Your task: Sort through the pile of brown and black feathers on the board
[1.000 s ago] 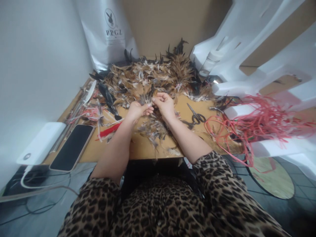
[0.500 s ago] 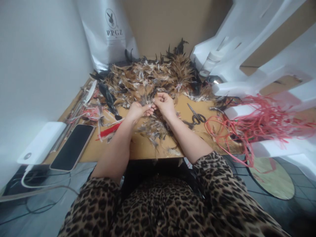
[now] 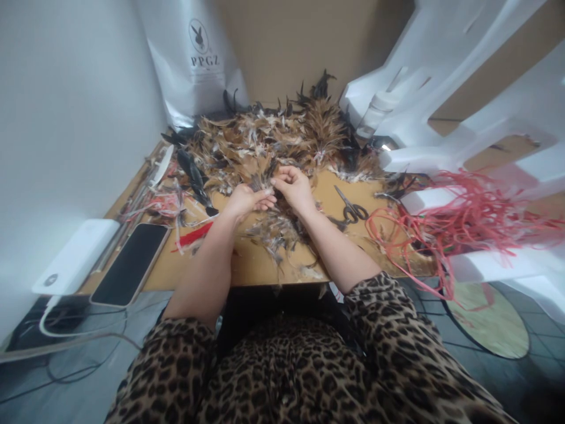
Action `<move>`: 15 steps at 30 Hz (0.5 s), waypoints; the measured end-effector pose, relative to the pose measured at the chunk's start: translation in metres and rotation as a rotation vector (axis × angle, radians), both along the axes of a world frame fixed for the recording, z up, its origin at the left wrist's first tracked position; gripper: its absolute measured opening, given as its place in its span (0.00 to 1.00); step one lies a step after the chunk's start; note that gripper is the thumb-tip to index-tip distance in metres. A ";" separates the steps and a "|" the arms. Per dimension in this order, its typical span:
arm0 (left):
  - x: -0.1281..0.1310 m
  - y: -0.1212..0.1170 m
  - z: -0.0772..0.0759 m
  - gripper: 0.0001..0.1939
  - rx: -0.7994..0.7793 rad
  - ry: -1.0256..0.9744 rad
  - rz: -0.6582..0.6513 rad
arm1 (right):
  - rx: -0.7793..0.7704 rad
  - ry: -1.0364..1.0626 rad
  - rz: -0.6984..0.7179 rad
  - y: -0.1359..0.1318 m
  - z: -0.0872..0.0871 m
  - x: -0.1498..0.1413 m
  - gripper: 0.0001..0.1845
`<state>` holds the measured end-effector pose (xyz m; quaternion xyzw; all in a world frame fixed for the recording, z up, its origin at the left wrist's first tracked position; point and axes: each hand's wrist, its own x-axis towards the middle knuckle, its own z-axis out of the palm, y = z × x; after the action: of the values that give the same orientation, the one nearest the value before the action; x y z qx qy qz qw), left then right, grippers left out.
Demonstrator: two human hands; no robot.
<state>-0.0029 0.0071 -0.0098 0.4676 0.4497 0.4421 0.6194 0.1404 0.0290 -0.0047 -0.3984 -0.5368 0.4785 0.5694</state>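
My left hand (image 3: 245,199) and my right hand (image 3: 295,186) meet over the middle of a brown table (image 3: 260,265), both closed in a pinch on a small bunch of brown and grey feathers (image 3: 260,179). Just behind them lies a big heap of brown, white and black feathers (image 3: 269,138). A smaller scatter of loose feathers (image 3: 276,227) lies under my wrists.
Black scissors (image 3: 351,207) lie right of my right hand, with a tangle of red strings (image 3: 445,221) beyond. A red feather (image 3: 194,234), a phone (image 3: 130,262) and a white power bank (image 3: 73,256) sit at left. A white bag (image 3: 198,59) and white foam pieces (image 3: 441,88) stand behind.
My hands stay at the same spot; the fingers have shifted slightly on the feather bunch, and the left hand has dropped a little.
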 end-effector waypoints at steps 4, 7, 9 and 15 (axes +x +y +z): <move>0.001 -0.002 0.005 0.14 0.043 0.002 0.035 | -0.118 -0.047 0.088 -0.002 0.008 0.006 0.20; 0.002 -0.002 0.006 0.15 0.083 0.036 0.037 | -0.168 -0.144 0.213 -0.004 0.013 0.010 0.19; 0.002 -0.002 0.005 0.15 0.100 0.080 0.025 | -0.147 -0.190 0.220 -0.004 0.013 0.012 0.18; 0.001 -0.003 0.008 0.16 0.160 0.205 -0.062 | -0.013 -0.296 0.165 0.001 0.007 0.014 0.16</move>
<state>-0.0016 0.0042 -0.0017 0.5718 0.4596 0.4071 0.5442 0.1545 0.0298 0.0025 -0.4227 -0.6425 0.4633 0.4403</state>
